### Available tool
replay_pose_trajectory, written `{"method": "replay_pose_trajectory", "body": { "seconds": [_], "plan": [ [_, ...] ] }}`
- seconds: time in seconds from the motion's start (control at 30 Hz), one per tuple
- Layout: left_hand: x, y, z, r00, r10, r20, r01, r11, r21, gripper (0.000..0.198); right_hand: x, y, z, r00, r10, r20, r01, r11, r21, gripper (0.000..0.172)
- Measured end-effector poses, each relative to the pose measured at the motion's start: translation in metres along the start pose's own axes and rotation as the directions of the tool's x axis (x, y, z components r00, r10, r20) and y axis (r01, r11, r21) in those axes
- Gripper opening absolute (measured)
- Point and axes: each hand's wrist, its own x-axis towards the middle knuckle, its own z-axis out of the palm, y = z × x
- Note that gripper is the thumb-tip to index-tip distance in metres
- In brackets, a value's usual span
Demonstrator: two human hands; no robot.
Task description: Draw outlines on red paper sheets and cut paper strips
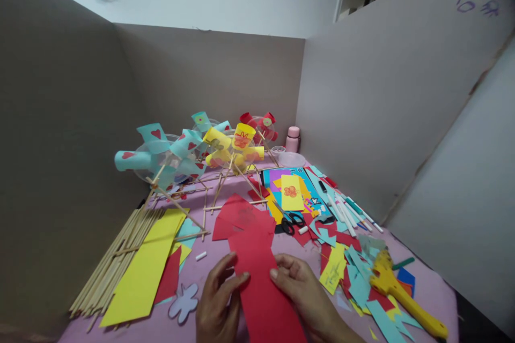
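Observation:
Both hands hold a long strip of red paper (261, 273) low over the table. My left hand (222, 295) pinches its left edge between thumb and fingers. On the right edge, my right hand (300, 286) grips it the same way. Just beyond the strip lie more red paper pieces (241, 215), fanned out, with a faint dark drawing on one. A flower-shaped paper cutout (183, 303) and a small white stub (201, 256) lie left of my left hand. Scissors with black handles (292, 222) rest beyond my right hand.
Paper pinwheels on stick stands, blue (161, 153), yellow (237, 147) and red (261, 126), stand behind. Wooden sticks (108, 262) and yellow paper (147, 268) lie left. Right are markers (348, 209), paper scraps (358, 278) and a yellow glue gun (406, 300). A pink bottle (293, 139) stands at the back.

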Motion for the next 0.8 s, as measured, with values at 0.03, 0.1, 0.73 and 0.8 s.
{"method": "replay_pose_trajectory", "body": {
  "seconds": [0.03, 0.1, 0.73, 0.8],
  "plan": [
    [0.001, 0.001, 0.002, 0.992, -0.128, -0.009, 0.127, 0.989, -0.071, 0.023, 0.000, 0.000, 0.000, 1.000, -0.003, -0.002, 0.003, 1.000, -0.012, 0.038],
    [0.004, 0.006, 0.006, 0.919, -0.394, 0.014, 0.385, 0.889, -0.247, 0.035, 0.002, 0.001, -0.001, 1.000, -0.010, -0.010, 0.009, 0.999, -0.037, 0.037],
    [0.016, 0.007, 0.019, 0.573, -0.678, 0.460, 0.723, 0.153, -0.674, 0.041, 0.022, -0.004, -0.012, 0.999, 0.000, 0.032, 0.014, 0.894, -0.447, 0.049],
    [0.016, 0.004, 0.019, 0.560, -0.682, 0.470, 0.718, 0.117, -0.686, 0.041, 0.025, -0.007, -0.013, 0.999, -0.030, 0.034, 0.044, 0.837, -0.546, 0.049]
  ]
}}
